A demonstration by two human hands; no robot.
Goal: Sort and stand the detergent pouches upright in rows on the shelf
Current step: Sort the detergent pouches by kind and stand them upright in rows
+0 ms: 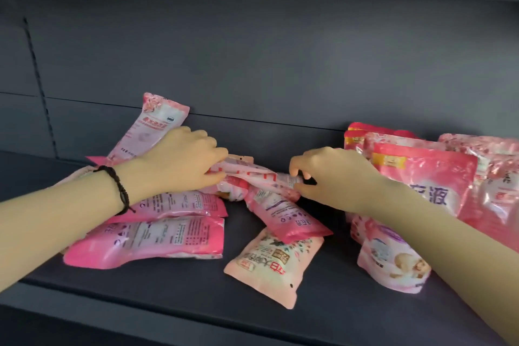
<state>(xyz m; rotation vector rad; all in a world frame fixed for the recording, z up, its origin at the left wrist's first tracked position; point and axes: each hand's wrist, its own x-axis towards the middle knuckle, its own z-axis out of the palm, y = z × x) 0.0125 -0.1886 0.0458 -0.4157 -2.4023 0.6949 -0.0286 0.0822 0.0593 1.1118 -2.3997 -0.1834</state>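
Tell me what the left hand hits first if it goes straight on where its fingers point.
The left hand points right, along the crumpled pouch it grips. Beyond that, the right hand, holding the pouch's other end, looks first in line, though depth is unclear.

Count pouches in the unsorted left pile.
6: leaning pouch at back wall; upper flat pouch, lower flat pouch front-left; held pouch between left hand and right hand; dark pink pouch under it; peach pouch frontmost. Some may be hidden.

Black cord bracelet [119,191], perhaps braided
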